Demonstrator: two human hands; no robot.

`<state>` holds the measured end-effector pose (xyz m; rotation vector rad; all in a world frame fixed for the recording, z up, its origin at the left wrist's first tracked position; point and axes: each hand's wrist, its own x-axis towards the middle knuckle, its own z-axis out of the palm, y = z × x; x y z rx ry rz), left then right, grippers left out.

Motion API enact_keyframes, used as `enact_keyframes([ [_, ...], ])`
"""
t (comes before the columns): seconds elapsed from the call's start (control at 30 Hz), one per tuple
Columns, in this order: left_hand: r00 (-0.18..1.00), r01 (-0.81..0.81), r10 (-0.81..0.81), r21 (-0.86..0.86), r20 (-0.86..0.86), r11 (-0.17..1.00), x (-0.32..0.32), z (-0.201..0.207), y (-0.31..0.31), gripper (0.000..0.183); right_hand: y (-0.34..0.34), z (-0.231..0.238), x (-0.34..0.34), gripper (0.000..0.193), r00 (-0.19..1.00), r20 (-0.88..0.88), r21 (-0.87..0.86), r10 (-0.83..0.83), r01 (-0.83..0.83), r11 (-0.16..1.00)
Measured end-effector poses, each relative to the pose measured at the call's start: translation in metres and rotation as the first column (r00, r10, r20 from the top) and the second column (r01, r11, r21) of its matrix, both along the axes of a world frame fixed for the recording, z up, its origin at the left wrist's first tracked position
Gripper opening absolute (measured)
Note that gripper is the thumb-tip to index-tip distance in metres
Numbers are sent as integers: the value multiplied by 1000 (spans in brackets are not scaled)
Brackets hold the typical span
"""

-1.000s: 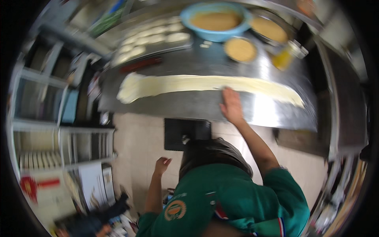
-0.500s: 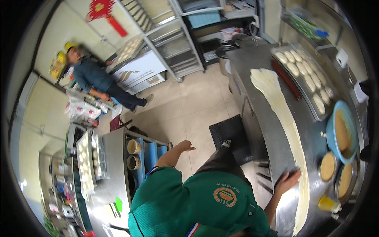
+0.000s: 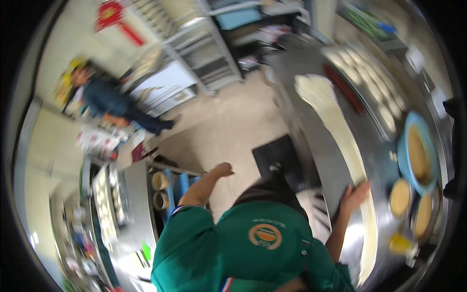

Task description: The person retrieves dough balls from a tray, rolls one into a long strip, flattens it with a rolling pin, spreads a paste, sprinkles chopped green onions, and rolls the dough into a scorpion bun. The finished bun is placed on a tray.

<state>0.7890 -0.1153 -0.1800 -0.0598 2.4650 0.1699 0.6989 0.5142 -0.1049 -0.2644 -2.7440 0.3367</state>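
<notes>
A long, thin strip of pale dough (image 3: 343, 131) runs down the steel worktop (image 3: 318, 141) on my right, wide and ragged at its far end. My right hand (image 3: 354, 197) lies across the strip's left edge toward the near half, fingers stretched out and touching the dough. Over the floor, away from the worktop, hangs my left hand (image 3: 224, 170). Its fingers are smeared by motion, and no held thing shows. Beyond the strip lies a reddish-brown rolling pin (image 3: 343, 89), beside a tray (image 3: 390, 134) with rows of shaped dough pieces.
A blue basin (image 3: 403, 160) of tan mixture, round tan-filled dishes (image 3: 400, 197) and a yellow container (image 3: 400, 244) stand right of the strip. A person (image 3: 109, 100) stands far left by a white cabinet. A rack (image 3: 199, 53) is at the back, another steel counter (image 3: 138, 199) at left.
My right hand has moved farther up the strip and onto its edge. My left hand has shifted slightly, and the whole view has swung and blurred.
</notes>
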Motion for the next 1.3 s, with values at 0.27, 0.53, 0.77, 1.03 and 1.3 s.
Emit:
enact_keyframes([
  [0.27, 921, 0, 12, 30, -390, 1000, -121, 36, 35, 58, -21, 16, 10, 79, 1000, -3, -130, -1, 0, 992],
  [0.53, 567, 355, 36, 283, -823, 891, -394, 90, 107, 70, -57, 42, -23, 78, 963, -46, -99, -265, 260, 961],
  [0.77, 618, 639, -132, 397, -775, 659, -535, 132, 193, 79, -149, 53, -127, 81, 968, -193, -39, -163, 158, 987],
  [1.03, 629, 728, -435, 291, -645, 621, -565, 102, 202, 86, -184, 72, -184, 90, 975, 220, -104, 21, 2, 995],
  [1.3, 539, 813, -424, 317, -728, 489, -584, 106, 202, 84, -166, 69, -239, 80, 994, 75, -169, -79, 91, 981],
])
